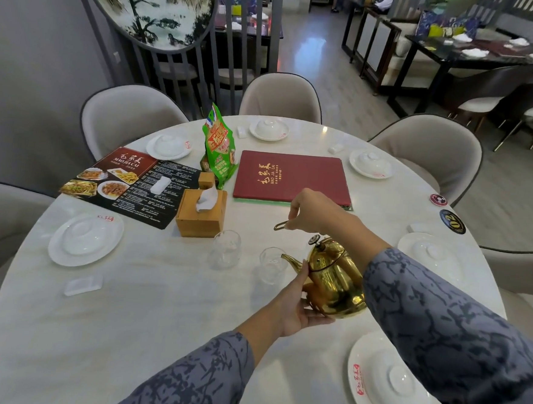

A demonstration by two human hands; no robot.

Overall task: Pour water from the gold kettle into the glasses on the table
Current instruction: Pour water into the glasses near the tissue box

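Observation:
The gold kettle (332,279) is tilted to the left above the white round table (144,303), its spout over the rim of a small clear glass (271,265). My right hand (313,213) grips the kettle's handle from above. My left hand (296,305) cups the kettle's lower left side and base. A second, rounder clear glass (225,249) stands just left of the first one, apart from the spout. How much water is in either glass I cannot tell.
A wooden tissue box (199,214) stands behind the glasses, with a green snack bag (218,148), a red menu folder (292,178) and a dark food menu (124,182) further back. White plates with upturned bowls (86,239) ring the table; padded chairs (280,97) surround it.

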